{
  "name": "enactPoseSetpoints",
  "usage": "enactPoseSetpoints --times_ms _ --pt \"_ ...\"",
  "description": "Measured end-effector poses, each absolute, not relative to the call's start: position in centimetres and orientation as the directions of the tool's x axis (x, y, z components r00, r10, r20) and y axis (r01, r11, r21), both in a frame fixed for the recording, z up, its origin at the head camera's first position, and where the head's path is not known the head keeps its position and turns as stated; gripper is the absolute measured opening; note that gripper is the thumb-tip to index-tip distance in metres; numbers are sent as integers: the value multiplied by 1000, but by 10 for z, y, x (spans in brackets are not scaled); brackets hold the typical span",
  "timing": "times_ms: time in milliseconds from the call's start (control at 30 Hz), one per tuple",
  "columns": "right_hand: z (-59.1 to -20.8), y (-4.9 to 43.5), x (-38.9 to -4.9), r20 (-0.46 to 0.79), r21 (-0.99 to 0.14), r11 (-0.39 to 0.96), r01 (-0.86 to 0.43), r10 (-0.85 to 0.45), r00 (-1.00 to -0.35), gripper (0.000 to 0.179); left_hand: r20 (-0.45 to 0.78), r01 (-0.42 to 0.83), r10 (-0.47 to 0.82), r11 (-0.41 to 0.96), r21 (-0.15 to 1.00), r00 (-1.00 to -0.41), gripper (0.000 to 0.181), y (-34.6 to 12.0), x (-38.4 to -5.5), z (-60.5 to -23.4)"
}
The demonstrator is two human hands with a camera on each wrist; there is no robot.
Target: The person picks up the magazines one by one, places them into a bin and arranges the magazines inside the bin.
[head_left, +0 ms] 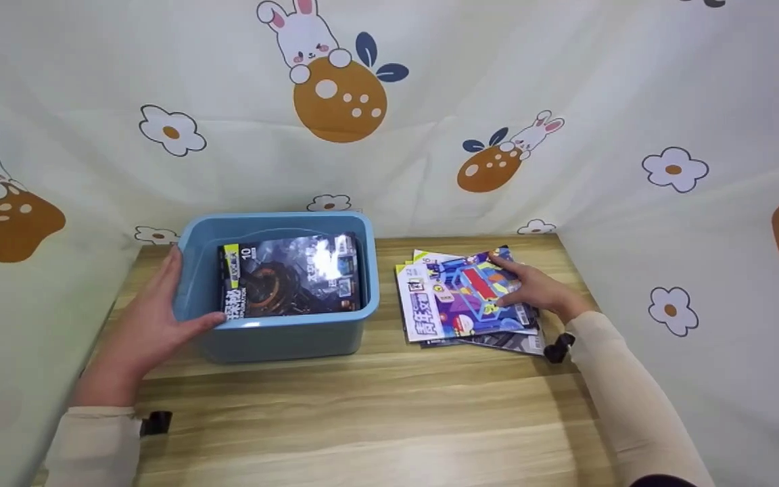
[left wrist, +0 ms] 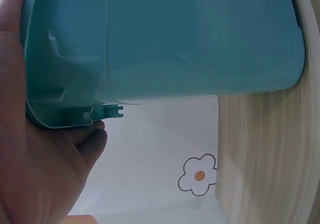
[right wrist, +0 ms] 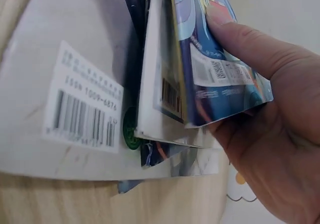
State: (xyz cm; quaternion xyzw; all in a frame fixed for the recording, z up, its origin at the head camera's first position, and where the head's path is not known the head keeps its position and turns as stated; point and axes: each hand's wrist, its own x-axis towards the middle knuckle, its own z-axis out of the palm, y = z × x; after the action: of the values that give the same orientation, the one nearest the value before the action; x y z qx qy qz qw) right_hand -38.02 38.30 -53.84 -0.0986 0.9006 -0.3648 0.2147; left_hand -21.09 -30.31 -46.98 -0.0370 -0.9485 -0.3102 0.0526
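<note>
1. Left hand [head_left: 146,318] grips the rim of the blue bin [head_left: 288,339] at its left side.
2. Right hand [head_left: 539,291] pinches the colorful magazine [head_left: 454,294] atop the pile [head_left: 511,342], thumb above.
3. 1 dark magazine [head_left: 295,281], marked 10, shows inside the bin.
4. Bin and pile sit apart on the surface [head_left: 389,412].

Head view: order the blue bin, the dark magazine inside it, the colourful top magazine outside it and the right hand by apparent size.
1. Blue bin
2. Dark magazine and colourful magazine: too alike to rank, both partly covered
3. Right hand
</note>
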Motion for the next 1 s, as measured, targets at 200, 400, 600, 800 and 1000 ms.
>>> enactPoseSetpoints --times_ms 200,400,600,800,1000 --pt "-545 390 -376 -344 -750 659 58 -313 -885 99 115 100 40 807 582 -993 137 -302 -211 -470" --pt "-548 393 -372 -357 -818 558 139 -303 -884 88 126 105 38 803 587 -991 136 -304 -211 -470" --pt "-548 393 -371 -365 -871 447 206 -306 -879 86 124 104 38 798 593 -992 137 -304 -211 -471" --pt "-548 391 -370 -344 -905 363 223 -315 -885 87 127 107 38 798 593 -991 137 -305 -211 -470" --pt "-545 386 -366 -347 -923 281 265 -303 -887 88 139 124 49 784 609 -989 136 -305 -211 -469"
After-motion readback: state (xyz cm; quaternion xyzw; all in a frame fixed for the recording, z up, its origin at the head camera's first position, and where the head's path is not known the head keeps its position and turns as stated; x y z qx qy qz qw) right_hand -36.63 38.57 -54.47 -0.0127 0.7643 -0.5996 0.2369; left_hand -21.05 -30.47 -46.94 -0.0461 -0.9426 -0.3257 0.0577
